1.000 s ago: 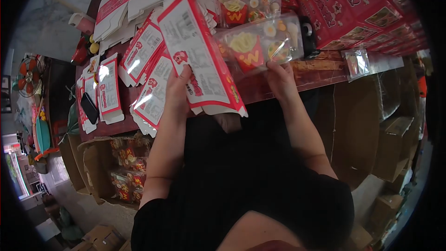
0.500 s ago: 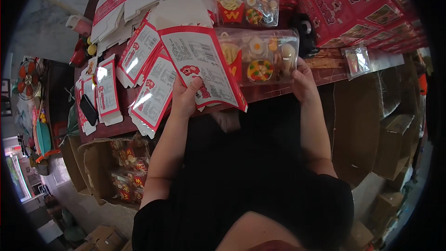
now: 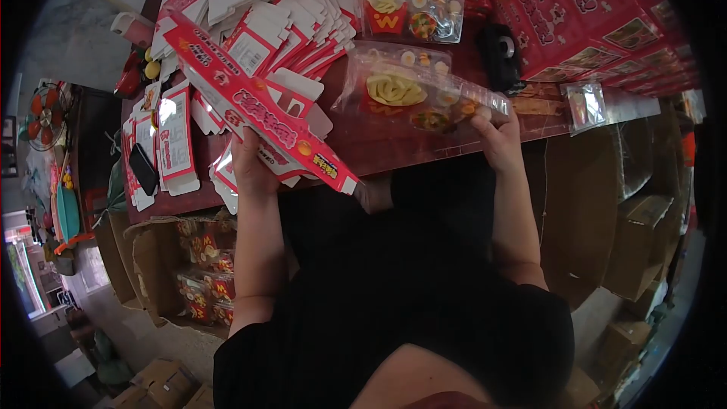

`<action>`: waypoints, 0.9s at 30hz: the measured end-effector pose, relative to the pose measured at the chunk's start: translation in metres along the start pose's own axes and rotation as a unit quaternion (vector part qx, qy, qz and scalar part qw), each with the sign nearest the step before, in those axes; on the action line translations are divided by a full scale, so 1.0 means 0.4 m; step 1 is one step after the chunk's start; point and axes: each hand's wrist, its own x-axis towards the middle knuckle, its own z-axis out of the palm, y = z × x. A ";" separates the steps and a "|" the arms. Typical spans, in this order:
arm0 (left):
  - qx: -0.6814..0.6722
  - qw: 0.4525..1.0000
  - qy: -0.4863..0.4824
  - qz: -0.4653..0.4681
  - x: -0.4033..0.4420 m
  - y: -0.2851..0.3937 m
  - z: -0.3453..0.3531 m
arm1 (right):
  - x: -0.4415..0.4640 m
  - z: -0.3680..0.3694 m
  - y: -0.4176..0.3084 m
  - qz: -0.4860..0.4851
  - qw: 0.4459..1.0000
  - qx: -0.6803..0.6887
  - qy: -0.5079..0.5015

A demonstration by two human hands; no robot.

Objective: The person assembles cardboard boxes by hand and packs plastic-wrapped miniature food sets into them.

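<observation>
My left hand (image 3: 255, 165) grips a red-and-white printed cardboard box (image 3: 261, 110), tilted so that its narrow red side faces me. Its fingers are partly hidden behind the cardboard. On the right, my right hand (image 3: 500, 138) pinches the near right corner of a clear plastic blister pack (image 3: 395, 88) of toy food, with fries and an egg showing. That pack slants above the table, apart from the box. Just beyond it lies a second clear blister pack (image 3: 413, 11). Flat printed cartons (image 3: 307, 23) are piled behind the held box.
Red printed display boxes (image 3: 583, 11) stand at the back right beside a black object (image 3: 500, 57). A black phone (image 3: 143, 169) rests on cartons (image 3: 176, 140) at the left. Below the table edge, an open carton (image 3: 155, 257) contains several packs. A small clear bag (image 3: 585, 106) lies right.
My left hand has swung the box left and turned it from its flat face to its narrow side, its flaps apart. The blister pack has tilted in my right hand.
</observation>
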 end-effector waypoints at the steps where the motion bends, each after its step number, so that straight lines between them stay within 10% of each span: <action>1: 0.009 1.000 0.015 0.018 -0.002 0.007 -0.008 | -0.006 -0.002 0.000 -0.021 0.998 -0.053 -0.001; 6: 0.028 0.999 0.013 0.017 -0.015 0.038 -0.030 | 0.002 -0.016 0.006 0.054 0.938 -0.332 -0.079; 15: 0.082 0.992 0.047 -0.088 -0.026 0.013 -0.051 | 0.024 0.012 -0.012 0.054 0.998 -0.002 0.009; 21: 0.063 0.989 -0.003 -0.134 0.003 -0.049 0.026 | 0.031 0.092 -0.059 0.091 0.994 0.035 -0.051; 27: 0.084 0.992 0.035 -0.090 0.007 -0.069 0.050 | 0.032 0.157 -0.095 -0.089 0.995 -0.045 0.001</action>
